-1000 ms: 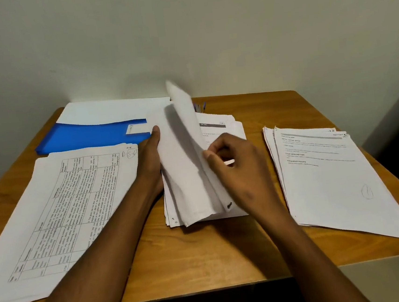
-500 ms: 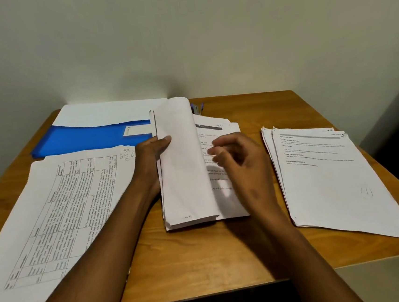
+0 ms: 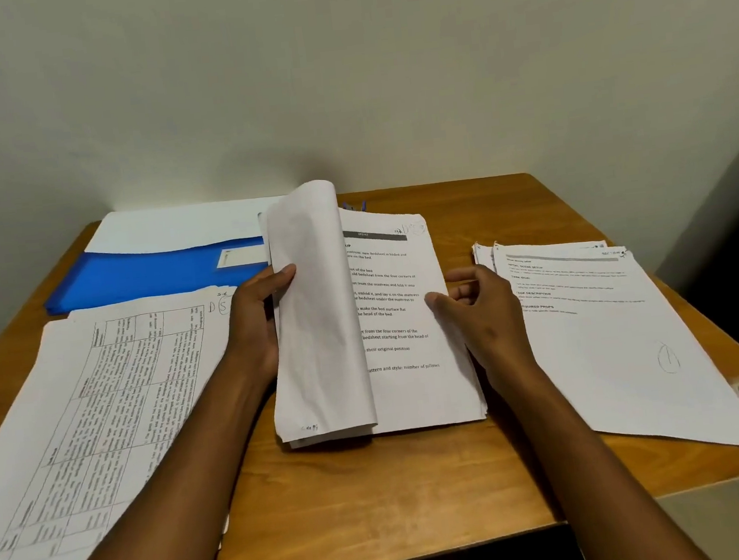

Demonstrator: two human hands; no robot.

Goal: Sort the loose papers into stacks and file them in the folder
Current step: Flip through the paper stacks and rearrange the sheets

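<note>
**Middle stack folded open at the counter's centre**

I see the middle stack [image 3: 408, 321] lying at the centre of the wooden counter [image 3: 379, 495], its upper sheets curled over leftward, blank backs up, baring a printed page. My left hand [image 3: 254, 322] grips that turned bundle [image 3: 317, 321], thumb on top. My right hand [image 3: 479, 314] hovers at the stack's right edge, fingers loosely curled, holding nothing. A blue folder [image 3: 155, 273] lies behind-left, a table-printed stack [image 3: 101, 418] left, another stack [image 3: 612, 337] right.

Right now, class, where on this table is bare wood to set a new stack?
Bare wood shows along the near edge of the table, below the middle stack, and at the far right corner behind the right stack. The left side is crowded: table sheets and blue folder.
</note>
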